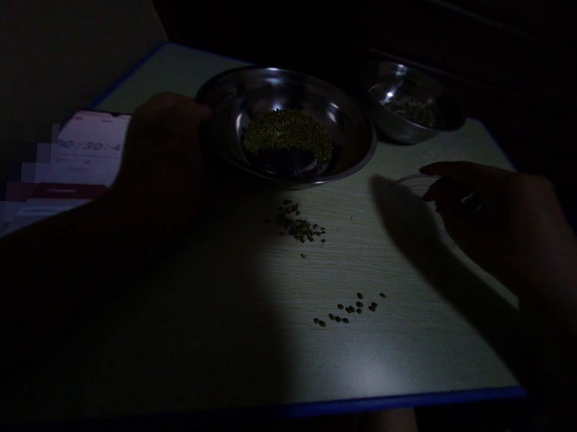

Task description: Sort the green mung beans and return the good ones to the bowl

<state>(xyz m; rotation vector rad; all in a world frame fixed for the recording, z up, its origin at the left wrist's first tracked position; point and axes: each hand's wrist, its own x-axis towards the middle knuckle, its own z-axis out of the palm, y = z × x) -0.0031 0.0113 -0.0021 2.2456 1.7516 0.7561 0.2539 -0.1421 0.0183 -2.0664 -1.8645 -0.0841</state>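
In dim light a steel bowl [352,132] holds a heap of green beans [288,134]. My left hand [163,149] grips the bowl's left rim, fingers curled. My right hand [489,212] hovers over the table at the right, fingers loosely curved and pointing left, beside a faint clear round rim [412,179]; nothing shows in it. A small pile of beans [300,226] lies on the table just below the bowl. A second loose row of darker beans [348,309] lies nearer the front edge.
A smaller steel bowl [441,124] with some bits inside stands at the back right. A phone with a lit screen [90,148] lies at the left. The pale table has a blue front edge [404,400]. The surroundings are dark.
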